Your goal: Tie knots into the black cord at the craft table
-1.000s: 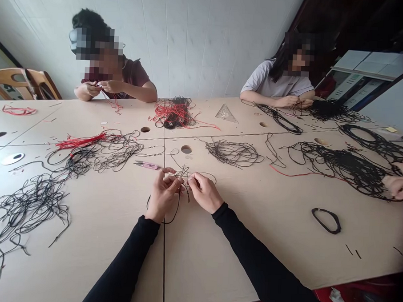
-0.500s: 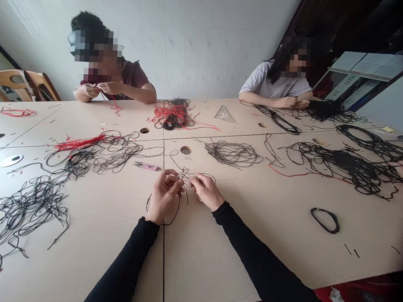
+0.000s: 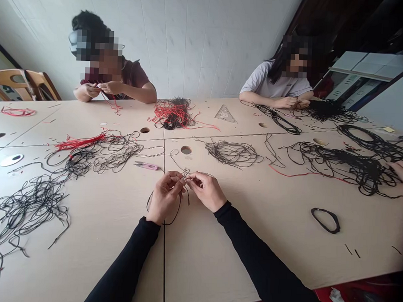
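My left hand (image 3: 165, 197) and my right hand (image 3: 206, 191) meet over the beige table (image 3: 94, 235), with their fingertips pinching a thin black cord (image 3: 178, 211). A small tangle of cord (image 3: 186, 179) stands up between my fingers. Below my left hand, a loop of the same cord hangs down onto the table. Pink-handled thread snips (image 3: 145, 166) lie just beyond my left hand. My fingers hide the held part of the cord, so its exact shape cannot be seen.
Several heaps of black and red cord (image 3: 234, 154) cover the table, which has round holes (image 3: 186, 150) in it. Two seated people work at the far side, and another person's hand (image 3: 402, 172) enters at the right edge. A black cord ring (image 3: 325, 220) lies to my right.
My hands have moved closer together on the cord. The other person's hands at the right edge have drawn back, leaving one in view.
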{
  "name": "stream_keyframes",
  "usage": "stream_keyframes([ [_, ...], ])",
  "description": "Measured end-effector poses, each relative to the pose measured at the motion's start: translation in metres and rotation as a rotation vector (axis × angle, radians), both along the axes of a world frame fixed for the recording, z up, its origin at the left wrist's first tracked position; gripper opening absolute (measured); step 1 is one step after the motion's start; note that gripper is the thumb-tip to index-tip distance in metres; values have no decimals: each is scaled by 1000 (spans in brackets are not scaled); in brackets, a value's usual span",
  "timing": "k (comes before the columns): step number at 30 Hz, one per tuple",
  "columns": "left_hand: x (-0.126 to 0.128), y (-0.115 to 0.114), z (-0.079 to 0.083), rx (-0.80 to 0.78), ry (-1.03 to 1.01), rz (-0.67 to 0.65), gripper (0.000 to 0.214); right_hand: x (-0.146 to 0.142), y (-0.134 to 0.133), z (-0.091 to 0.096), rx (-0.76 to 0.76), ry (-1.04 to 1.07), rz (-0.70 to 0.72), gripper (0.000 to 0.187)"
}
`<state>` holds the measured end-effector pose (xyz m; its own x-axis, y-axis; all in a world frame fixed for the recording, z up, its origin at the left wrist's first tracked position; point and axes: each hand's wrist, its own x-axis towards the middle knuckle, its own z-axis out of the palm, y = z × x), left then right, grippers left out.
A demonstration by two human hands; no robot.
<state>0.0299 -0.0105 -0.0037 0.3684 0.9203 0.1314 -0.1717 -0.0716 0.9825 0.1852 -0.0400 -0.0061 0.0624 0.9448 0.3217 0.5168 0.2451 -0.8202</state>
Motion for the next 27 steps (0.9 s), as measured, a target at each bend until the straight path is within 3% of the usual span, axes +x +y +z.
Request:
stream_keyframes([
  [7, 1, 0, -1, -8, -14, -12, 20, 0, 2, -5, 34, -13, -7, 20],
  [19, 1, -1, 6, -141, -71, -9, 30, 0, 2, 0, -60, 229, 130, 23],
  [27, 2, -1, 4, -163, -109, 4, 28, -1, 2, -2, -54, 220, 93, 23],
])
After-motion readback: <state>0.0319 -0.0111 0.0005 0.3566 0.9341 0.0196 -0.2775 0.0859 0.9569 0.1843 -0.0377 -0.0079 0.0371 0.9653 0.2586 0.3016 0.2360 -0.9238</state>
